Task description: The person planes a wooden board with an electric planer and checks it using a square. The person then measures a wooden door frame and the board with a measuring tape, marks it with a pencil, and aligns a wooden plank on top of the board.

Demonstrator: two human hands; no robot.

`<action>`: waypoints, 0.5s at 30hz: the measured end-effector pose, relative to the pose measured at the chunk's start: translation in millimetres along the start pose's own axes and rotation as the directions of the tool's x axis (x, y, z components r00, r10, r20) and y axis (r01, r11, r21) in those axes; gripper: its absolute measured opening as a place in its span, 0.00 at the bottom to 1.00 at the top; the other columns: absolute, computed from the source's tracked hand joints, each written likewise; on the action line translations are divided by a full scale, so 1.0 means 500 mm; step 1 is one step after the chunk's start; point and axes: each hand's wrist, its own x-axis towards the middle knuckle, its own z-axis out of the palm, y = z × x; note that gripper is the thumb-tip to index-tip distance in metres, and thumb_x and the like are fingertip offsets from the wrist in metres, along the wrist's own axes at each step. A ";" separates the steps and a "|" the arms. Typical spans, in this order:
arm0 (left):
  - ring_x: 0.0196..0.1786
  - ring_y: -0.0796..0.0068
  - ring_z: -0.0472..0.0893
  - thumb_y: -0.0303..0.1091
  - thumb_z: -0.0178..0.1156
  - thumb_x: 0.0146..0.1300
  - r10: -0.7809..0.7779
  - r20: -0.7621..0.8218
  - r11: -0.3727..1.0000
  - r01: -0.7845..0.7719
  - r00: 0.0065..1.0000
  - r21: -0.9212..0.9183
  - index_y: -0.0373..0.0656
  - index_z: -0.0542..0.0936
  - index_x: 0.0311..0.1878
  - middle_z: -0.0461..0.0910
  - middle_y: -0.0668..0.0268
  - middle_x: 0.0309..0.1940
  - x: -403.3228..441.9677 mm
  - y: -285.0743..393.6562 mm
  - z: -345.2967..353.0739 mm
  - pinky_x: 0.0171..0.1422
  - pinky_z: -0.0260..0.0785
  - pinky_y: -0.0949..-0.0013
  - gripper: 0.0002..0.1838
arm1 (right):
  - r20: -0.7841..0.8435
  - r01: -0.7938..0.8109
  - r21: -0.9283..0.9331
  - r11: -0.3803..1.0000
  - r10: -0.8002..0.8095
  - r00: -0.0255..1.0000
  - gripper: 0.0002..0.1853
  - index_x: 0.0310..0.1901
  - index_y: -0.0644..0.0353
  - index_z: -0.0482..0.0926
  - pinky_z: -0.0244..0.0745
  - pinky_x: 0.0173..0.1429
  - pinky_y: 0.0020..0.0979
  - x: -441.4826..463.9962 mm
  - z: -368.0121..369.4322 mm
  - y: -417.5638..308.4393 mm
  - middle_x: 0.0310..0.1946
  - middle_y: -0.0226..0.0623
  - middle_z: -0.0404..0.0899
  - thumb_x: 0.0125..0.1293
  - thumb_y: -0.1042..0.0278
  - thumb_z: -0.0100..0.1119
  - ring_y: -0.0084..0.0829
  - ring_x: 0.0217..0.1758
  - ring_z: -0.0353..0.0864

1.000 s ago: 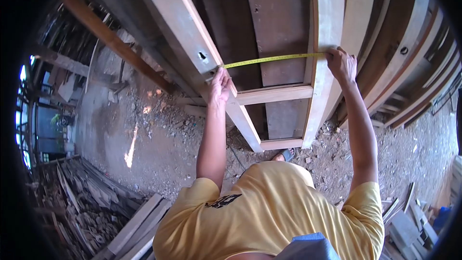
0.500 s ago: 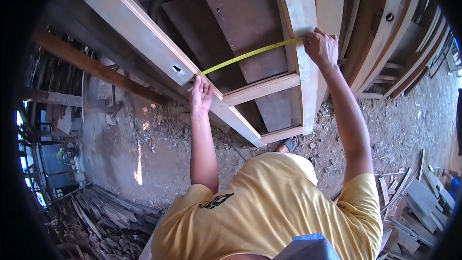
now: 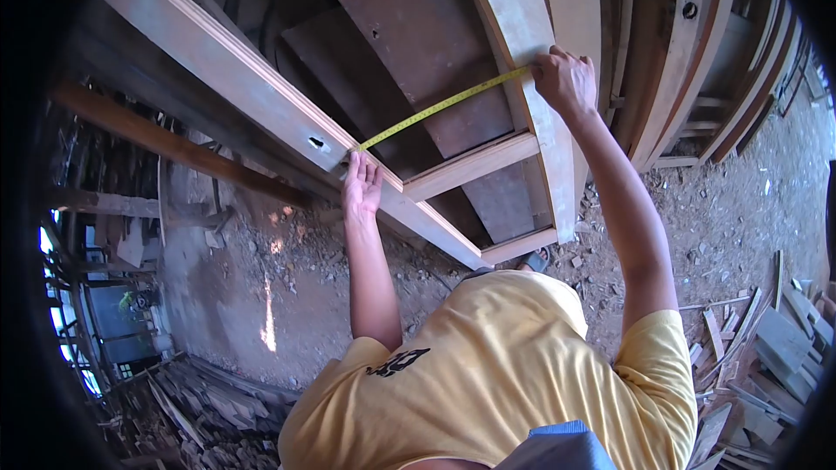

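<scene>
A yellow tape measure (image 3: 442,107) is stretched across a pale wooden door frame (image 3: 233,70), from one long side piece to the other, above a crosspiece (image 3: 475,165). At the left side piece, just below a keyhole-shaped cutout (image 3: 316,142), my left hand (image 3: 362,190) holds one end of the tape between thumb and fingers, palm turned up. My right hand (image 3: 568,84) grips the other end on the right side piece, its fingers curled over the wood. Exactly how the fingers hold the tape there is hidden.
Dark boards (image 3: 409,26) lie behind the frame's openings. More wooden frames (image 3: 688,61) lean at the right. A brown beam (image 3: 165,139) runs along the left. Scrap wood lies in piles at lower left (image 3: 218,413) and lower right (image 3: 784,348) on the dirt floor (image 3: 235,296).
The view has shifted slightly, so the frame's upper part and my right hand appear a little further left. Both hands keep their places on the frame, and the tape stays stretched.
</scene>
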 end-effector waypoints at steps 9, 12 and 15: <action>0.48 0.79 0.72 0.48 0.72 0.68 0.009 0.014 1.000 -0.009 1.000 0.017 0.52 0.83 0.59 0.80 0.81 0.50 0.015 -0.007 -0.006 0.72 0.69 0.56 0.21 | 0.080 -0.024 0.010 1.000 0.023 0.997 0.09 0.38 0.48 0.90 0.74 0.53 0.50 0.005 -0.010 -0.003 0.40 0.37 0.85 0.66 0.60 0.61 0.40 0.48 0.88; 0.52 0.81 0.74 0.47 0.73 0.68 0.025 0.009 1.000 -0.025 1.000 0.017 0.52 0.82 0.61 0.82 0.79 0.56 0.022 -0.012 -0.008 0.69 0.70 0.58 0.22 | 0.057 -0.013 0.035 0.999 0.011 0.998 0.09 0.38 0.48 0.90 0.73 0.53 0.50 0.003 -0.009 -0.001 0.40 0.36 0.85 0.66 0.60 0.61 0.40 0.48 0.88; 0.51 0.81 0.74 0.48 0.73 0.67 0.042 0.026 0.999 -0.042 0.999 0.017 0.52 0.82 0.61 0.82 0.79 0.55 0.021 -0.015 -0.006 0.69 0.70 0.59 0.23 | 0.071 -0.027 0.024 0.999 0.025 0.997 0.09 0.39 0.47 0.90 0.73 0.55 0.50 0.006 -0.017 -0.003 0.40 0.36 0.85 0.65 0.59 0.61 0.40 0.48 0.88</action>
